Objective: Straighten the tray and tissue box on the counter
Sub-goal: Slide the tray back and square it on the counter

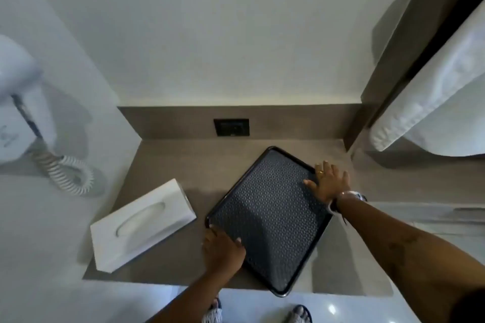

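Observation:
A black tray (267, 217) with a patterned mat lies askew on the brown counter (168, 162), and its near corner juts past the counter's front edge. My left hand (223, 249) grips the tray's near-left edge, thumb on top. My right hand (329, 181) holds the far-right edge, fingers over the rim. A white tissue box (143, 223) lies at a slant to the left of the tray, close to the left wall and not touching the tray.
A white wall-mounted hair dryer (15, 102) with a coiled cord (70, 173) hangs on the left wall. A black socket plate (231, 127) sits in the backsplash. White towels (433, 97) hang at the right. My feet show below the counter's front edge.

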